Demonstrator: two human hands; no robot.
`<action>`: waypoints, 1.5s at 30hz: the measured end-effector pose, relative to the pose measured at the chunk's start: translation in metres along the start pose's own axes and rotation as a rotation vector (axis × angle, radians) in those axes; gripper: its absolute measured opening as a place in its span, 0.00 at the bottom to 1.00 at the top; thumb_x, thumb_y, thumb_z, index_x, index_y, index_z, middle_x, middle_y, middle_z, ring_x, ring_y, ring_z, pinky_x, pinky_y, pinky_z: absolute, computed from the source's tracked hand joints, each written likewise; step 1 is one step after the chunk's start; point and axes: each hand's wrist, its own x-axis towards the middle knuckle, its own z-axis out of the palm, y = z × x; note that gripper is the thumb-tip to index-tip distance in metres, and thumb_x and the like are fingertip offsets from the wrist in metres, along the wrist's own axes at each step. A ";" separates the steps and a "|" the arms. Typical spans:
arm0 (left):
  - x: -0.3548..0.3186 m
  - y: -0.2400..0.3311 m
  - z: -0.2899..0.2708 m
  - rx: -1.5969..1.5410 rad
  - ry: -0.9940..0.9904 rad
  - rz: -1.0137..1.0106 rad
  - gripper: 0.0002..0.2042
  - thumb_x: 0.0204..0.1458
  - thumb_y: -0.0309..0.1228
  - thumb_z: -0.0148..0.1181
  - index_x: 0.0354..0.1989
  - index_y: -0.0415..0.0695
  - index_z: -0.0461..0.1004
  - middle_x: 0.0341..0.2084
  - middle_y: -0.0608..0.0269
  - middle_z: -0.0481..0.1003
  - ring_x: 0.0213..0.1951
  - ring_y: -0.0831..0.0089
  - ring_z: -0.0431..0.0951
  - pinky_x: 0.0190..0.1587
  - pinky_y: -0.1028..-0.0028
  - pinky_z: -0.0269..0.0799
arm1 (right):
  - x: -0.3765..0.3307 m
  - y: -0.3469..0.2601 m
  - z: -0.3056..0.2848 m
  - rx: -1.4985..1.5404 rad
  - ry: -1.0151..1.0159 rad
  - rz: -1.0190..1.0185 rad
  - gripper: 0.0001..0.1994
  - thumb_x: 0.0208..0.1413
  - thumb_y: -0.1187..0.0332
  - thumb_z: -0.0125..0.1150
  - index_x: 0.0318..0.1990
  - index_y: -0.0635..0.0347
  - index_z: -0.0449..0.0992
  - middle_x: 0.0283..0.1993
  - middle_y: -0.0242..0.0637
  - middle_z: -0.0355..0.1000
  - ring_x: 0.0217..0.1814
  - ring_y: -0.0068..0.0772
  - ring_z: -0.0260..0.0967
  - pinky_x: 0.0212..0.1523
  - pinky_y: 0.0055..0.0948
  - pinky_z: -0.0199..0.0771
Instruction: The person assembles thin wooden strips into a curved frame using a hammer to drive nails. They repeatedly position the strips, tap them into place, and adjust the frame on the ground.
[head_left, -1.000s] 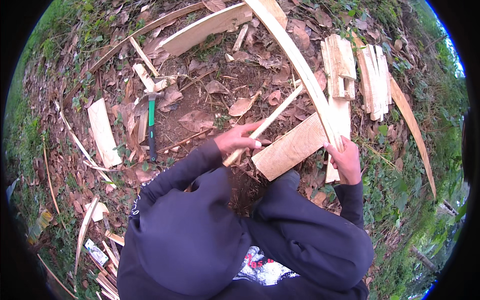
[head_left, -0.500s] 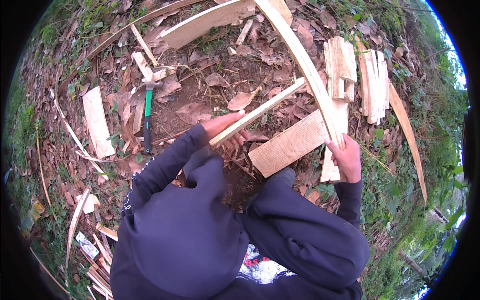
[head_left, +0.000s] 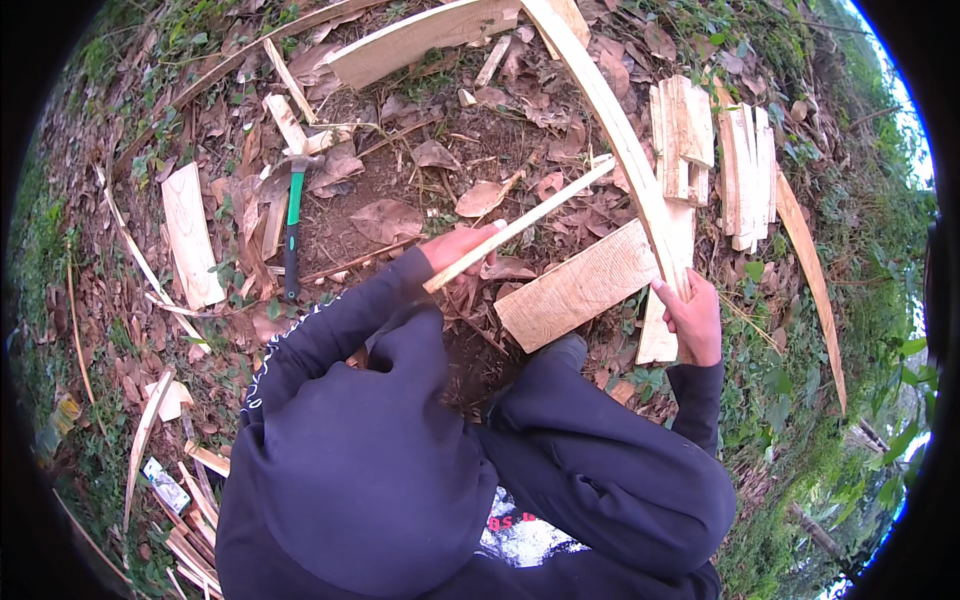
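Note:
My left hand (head_left: 462,250) is closed round the near end of a narrow wooden stick (head_left: 525,223), which slants up to the right. Its far end lies close to a long pale wooden strip (head_left: 615,125) that looks curved in this view. The near end of that strip is gripped by my right hand (head_left: 692,312), with the thumb on top. Just left of my right hand, a wide short board (head_left: 578,288) rests aslant near my foot. Another pale board (head_left: 657,338) lies under the strip's near end.
A hammer with a green and black handle (head_left: 294,225) lies on the leafy ground at left, beside a flat board (head_left: 192,240). Stacked short wood pieces (head_left: 683,135) stand at upper right. A wide plank (head_left: 420,42) lies at the far side; split sticks (head_left: 195,530) are piled at lower left.
The stick in my left hand has rolled slightly, so it shows a narrower side. My left hand has shifted a little to the right. My right hand stays in place on the strip.

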 end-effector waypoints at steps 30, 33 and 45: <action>-0.030 0.022 0.021 0.491 0.216 0.460 0.34 0.62 0.52 0.54 0.70 0.43 0.57 0.58 0.50 0.69 0.56 0.63 0.74 0.55 0.64 0.70 | 0.005 -0.015 -0.001 -0.003 -0.042 0.018 0.15 0.56 0.66 0.68 0.44 0.68 0.76 0.23 0.25 0.69 0.17 0.11 0.61 0.14 0.15 0.59; -0.055 0.053 0.063 0.832 0.320 0.562 0.37 0.60 0.47 0.57 0.73 0.46 0.51 0.62 0.43 0.65 0.56 0.54 0.74 0.58 0.60 0.70 | 0.000 -0.017 -0.001 -0.018 -0.021 0.019 0.15 0.55 0.66 0.69 0.43 0.68 0.76 0.23 0.25 0.68 0.17 0.11 0.61 0.15 0.16 0.59; -0.033 0.051 0.091 1.117 0.327 0.384 0.37 0.59 0.29 0.48 0.75 0.43 0.37 0.28 0.37 0.77 0.28 0.44 0.79 0.32 0.50 0.75 | -0.008 -0.014 0.003 -0.144 0.035 -0.033 0.15 0.55 0.62 0.69 0.38 0.66 0.76 0.19 0.26 0.67 0.16 0.14 0.62 0.17 0.21 0.61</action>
